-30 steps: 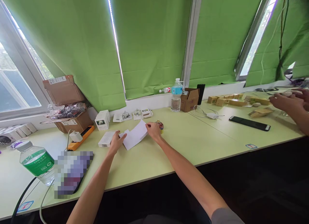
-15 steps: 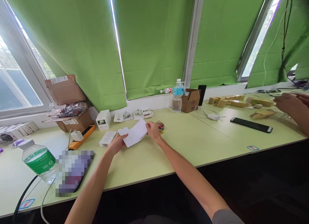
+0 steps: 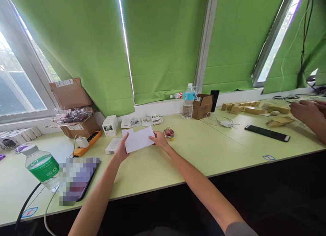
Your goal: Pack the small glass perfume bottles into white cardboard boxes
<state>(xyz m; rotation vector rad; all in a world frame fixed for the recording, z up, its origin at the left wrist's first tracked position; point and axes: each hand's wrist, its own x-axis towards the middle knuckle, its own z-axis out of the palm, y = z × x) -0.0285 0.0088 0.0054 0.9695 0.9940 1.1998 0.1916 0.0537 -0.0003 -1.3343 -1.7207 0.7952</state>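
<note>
A white cardboard box blank (image 3: 139, 140) is held above the table between both hands, its plain side facing me and a small flap showing at its upper left. My left hand (image 3: 122, 150) grips the left edge, thumb on the front. On the right edge, my right hand (image 3: 160, 140) pinches the card between thumb and fingers. Just beyond that hand stands a small clear glass jar (image 3: 168, 131) with reddish contents and a gold knob. A flat white box (image 3: 112, 146) lies beside my left hand, and upright white boxes (image 3: 109, 125) stand behind it.
Clear glass lids (image 3: 134, 121) sit in packaging by the wall. At left are a green-labelled bottle (image 3: 43, 168), a tablet-like device (image 3: 79, 181) and an orange power strip (image 3: 90, 143). Rightward are a water bottle (image 3: 188, 102), a phone (image 3: 267, 133) and another person's hands (image 3: 308, 111).
The white box blank has gone from tilted and curved to flatter and more level. My left hand has shifted up along its left edge; my right thumb now lies over its front.
</note>
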